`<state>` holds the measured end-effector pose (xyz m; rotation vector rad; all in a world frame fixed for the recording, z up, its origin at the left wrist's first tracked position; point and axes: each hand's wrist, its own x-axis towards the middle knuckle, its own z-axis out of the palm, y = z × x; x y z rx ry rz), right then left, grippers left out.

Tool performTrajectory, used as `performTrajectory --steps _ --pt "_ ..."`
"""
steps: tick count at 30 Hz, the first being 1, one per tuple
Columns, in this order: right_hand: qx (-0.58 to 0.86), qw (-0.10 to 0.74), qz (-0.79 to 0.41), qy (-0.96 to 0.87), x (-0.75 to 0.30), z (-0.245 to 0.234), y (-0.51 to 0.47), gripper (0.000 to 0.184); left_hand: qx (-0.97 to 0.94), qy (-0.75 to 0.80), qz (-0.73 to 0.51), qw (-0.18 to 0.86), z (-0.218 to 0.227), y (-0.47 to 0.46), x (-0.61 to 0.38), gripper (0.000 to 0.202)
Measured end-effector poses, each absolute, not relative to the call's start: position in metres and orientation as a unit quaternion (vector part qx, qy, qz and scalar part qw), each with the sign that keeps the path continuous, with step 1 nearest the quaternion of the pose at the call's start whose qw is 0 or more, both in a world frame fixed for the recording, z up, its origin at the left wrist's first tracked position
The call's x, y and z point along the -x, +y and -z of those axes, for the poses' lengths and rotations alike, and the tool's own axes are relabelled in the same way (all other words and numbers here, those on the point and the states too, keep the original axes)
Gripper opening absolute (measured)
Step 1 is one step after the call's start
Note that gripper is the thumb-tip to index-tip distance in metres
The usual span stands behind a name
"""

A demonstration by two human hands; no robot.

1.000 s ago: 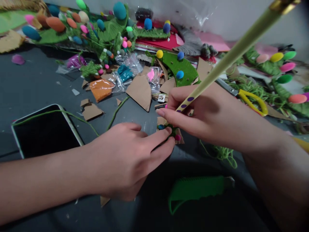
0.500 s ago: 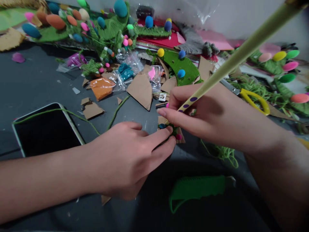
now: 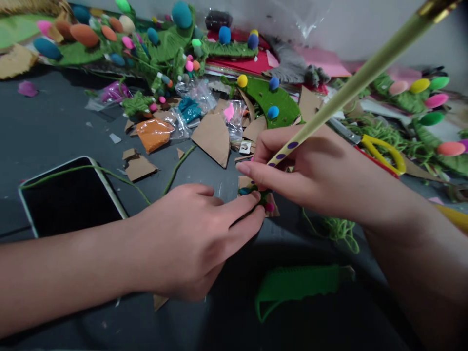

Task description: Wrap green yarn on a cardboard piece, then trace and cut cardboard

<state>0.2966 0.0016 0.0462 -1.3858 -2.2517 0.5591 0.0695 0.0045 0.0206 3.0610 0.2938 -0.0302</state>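
Observation:
My right hand point(image 3: 314, 170) is closed in a writing grip around a pale yellow pencil point(image 3: 351, 90) with purple dots and a gold band near its top. The pencil leans up to the right, and its tip is down by a scrap of brown cardboard point(image 3: 274, 208). On that scrap lies a small dark green piece point(image 3: 263, 196) with a blue and a pink ball on it. The fingertips of my left hand point(image 3: 197, 239) press it down, fingers together and partly covering it. My left thumb is hidden.
A phone point(image 3: 73, 200) lies at left with green yarn across it. A green utility knife point(image 3: 300, 290) is in front, a yarn tangle point(image 3: 338, 229) at right. Behind are cardboard pieces point(image 3: 214, 139), an orange packet point(image 3: 153, 131), yellow-handled scissors point(image 3: 383, 151) and green leaf shapes point(image 3: 281, 100).
The view has shifted slightly. The pencil's upper end has tipped a little lower, showing more of its gold band. Both hands keep their grips in almost the same place.

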Motion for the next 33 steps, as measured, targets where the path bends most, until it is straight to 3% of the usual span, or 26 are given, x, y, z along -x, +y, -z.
performTrajectory --steps 10,19,27,33 --pt "0.509 0.227 -0.172 -0.812 -0.303 -0.045 0.002 0.034 -0.994 0.104 -0.001 0.039 -0.022 0.009 -0.070 0.063" --pt "0.590 0.293 -0.095 -0.746 -0.326 -0.065 -0.013 0.033 -0.986 0.133 0.008 0.096 -0.021 0.023 -0.070 0.076" --pt "0.532 0.356 -0.152 -0.753 -0.319 -0.047 -0.052 0.023 -0.979 0.178 -0.005 0.098 -0.019 0.026 -0.072 0.080" --pt "0.513 0.302 -0.177 -0.784 -0.306 -0.031 -0.057 0.012 -0.972 0.189 -0.024 0.141 -0.017 0.030 -0.071 0.082"
